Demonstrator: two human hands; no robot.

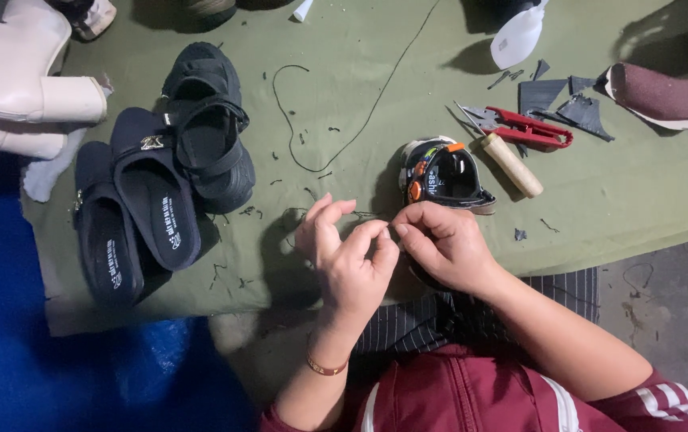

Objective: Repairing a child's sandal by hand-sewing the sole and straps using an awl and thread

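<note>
My left hand and my right hand meet over the near edge of a green cloth, fingertips pinched together on a thin dark thread. Just beyond my right hand stands a small dark child's sandal with orange and green trim. The thread is too fine to follow between the fingers. A bracelet sits on my left wrist.
Black slide sandals and a black strapped sandal lie at left. Red-handled snips, a wooden-handled tool, dark scraps, a maroon sole piece and a white bottle lie at right. A long thread crosses the cloth.
</note>
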